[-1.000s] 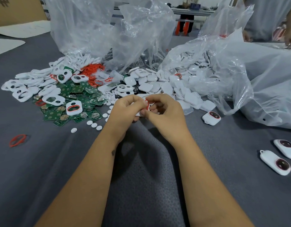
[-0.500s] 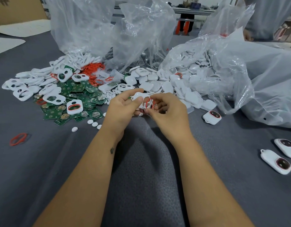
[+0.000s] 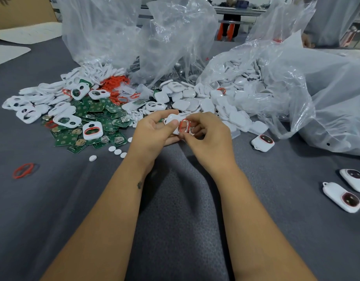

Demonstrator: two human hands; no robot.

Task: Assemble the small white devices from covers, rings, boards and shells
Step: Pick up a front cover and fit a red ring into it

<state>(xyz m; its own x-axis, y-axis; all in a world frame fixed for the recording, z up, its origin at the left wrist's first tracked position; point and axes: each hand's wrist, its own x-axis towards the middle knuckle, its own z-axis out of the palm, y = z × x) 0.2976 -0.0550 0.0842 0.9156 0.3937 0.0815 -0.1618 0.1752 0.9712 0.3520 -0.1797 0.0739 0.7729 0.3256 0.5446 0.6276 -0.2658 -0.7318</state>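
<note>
**Both hands on one cover above the grey worktop**

I see a grey cloth worktop (image 3: 53, 209), bare along its near edge and down the middle where the forearms lie. Far across it, clear plastic bags (image 3: 175, 37) slump open, and their spill fences the far side: white covers (image 3: 33, 112) and green boards (image 3: 89, 110) to the left, a heap of red rings (image 3: 114, 82) behind them, white shells (image 3: 205, 102) to the right.

My left hand (image 3: 152, 132) has its grip curled round a white cover (image 3: 173, 120), thumb on top. My right hand (image 3: 209, 138) pinches a red ring (image 3: 184, 126) against that cover's opening. The pair sit just in front of the spill's near edge.

A loose ring (image 3: 23, 170) lies alone far left. Finished devices (image 3: 263, 141) rest to the right, two more near the right edge, with open cloth between them and the hands.
</note>
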